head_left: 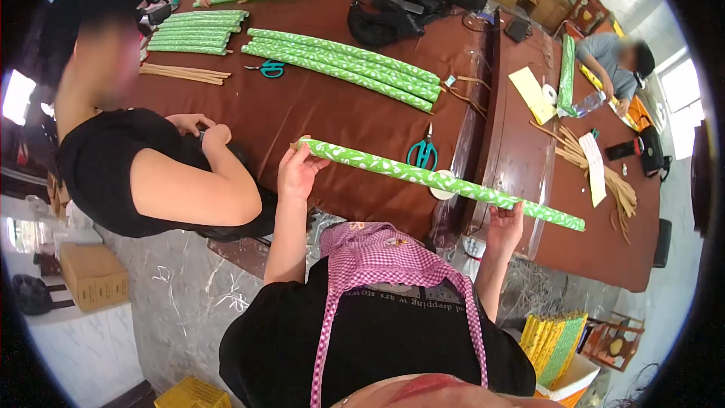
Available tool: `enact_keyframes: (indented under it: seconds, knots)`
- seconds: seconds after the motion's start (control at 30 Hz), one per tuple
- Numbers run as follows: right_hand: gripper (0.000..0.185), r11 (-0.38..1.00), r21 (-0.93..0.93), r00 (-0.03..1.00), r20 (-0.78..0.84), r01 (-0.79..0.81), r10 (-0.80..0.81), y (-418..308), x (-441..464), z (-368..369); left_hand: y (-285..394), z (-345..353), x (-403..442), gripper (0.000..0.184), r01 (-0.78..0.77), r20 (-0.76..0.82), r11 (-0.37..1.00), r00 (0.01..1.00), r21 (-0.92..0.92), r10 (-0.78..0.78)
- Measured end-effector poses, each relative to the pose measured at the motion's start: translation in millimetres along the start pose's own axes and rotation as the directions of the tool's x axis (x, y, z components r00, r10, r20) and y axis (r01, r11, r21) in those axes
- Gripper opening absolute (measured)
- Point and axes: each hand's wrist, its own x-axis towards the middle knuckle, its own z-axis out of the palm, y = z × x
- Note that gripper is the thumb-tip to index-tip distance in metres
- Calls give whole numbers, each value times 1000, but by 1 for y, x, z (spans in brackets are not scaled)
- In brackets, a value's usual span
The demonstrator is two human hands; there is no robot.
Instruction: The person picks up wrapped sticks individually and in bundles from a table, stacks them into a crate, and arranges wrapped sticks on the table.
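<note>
A long green roll with a white pattern is held up in front of me over the table's near edge, sloping down to the right. My left hand grips it close to its left end. Further along, right of the roll's middle, my right hand holds it from below. Behind the roll lie teal-handled scissors and a round white roll of tape, partly covered by it. Several similar green rolls lie side by side beyond, on the brown tabletop.
At my left stands a person in black. More green rolls, sticks and other scissors lie at the back left. A black bag sits further back. Sticks and a seated person are at the right.
</note>
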Motion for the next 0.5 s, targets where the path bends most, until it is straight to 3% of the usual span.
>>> enact_keyframes:
  seconds: [0.17, 0.33, 0.5]
  knots:
    - [25, 997, -49, 998, -3, 57, -57, 2, -12, -2, 0, -6, -3, 30, 66, 6, 997, 998, 40, -67]
    - [28, 996, -69, 989, -130, 58, -67, 1, -20, -10, 2, -11, -6, 21, 116, 28, 985, 992, 128, -121]
    - [26, 999, -51, 999, -45, 12, -14, -1, -13, -21, 2, -9, -9, 22, 106, 26, 991, 994, 80, -109]
